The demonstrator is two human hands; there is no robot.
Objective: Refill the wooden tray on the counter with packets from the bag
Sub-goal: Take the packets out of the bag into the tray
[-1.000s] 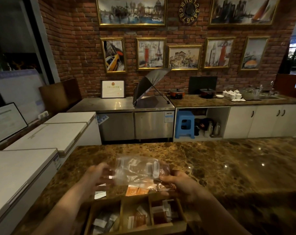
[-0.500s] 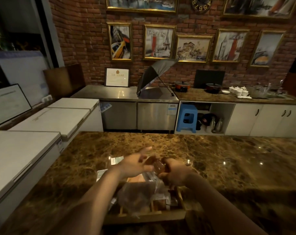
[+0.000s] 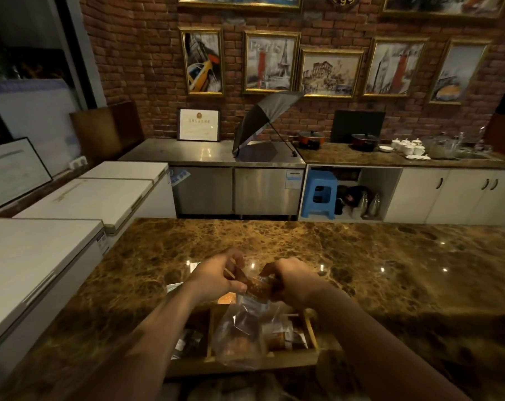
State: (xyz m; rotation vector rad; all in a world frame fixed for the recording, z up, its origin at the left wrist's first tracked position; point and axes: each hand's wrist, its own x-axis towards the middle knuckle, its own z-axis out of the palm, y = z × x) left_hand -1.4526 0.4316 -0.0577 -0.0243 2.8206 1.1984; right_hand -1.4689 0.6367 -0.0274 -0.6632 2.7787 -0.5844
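- A clear plastic bag (image 3: 239, 328) is held up over the wooden tray (image 3: 310, 331); its top edge is gripped from both sides, and its body hangs down in front of the tray's middle compartments.
- The left hand (image 3: 216, 277) is curled on the bag's upper left edge, the plastic being pinched between thumb and fingers.
- The right hand (image 3: 292, 280) is closed on the bag's upper right edge, with the knuckles turned toward the camera; the fingertips are hidden behind the hand.
- Brownish packets (image 3: 257, 286) are seen through the plastic near the top of the bag, between the two hands; more contents are gathered at the bag's bottom, but their kind cannot be told.
- The tray is set on the brown marble counter (image 3: 390, 270), close to its near edge, directly beneath the forearms.
- The tray is divided by wooden partitions; small sachets (image 3: 286, 337) are seen in its right compartments, and dark and white ones in its left part, partly covered by the left forearm.
- A few loose packets (image 3: 194, 266) are lying on the counter just beyond the tray, to the left of the left hand.
- Beyond the counter, an open grey umbrella (image 3: 263, 120) is resting on a steel worktop (image 3: 199, 150).
- A blue plastic stool (image 3: 320, 193) is stored in an open cabinet bay to the right of it.
- White chest freezers (image 3: 71, 204) are lined along the left side.
- Framed pictures (image 3: 270, 62) are hung on the brick wall.
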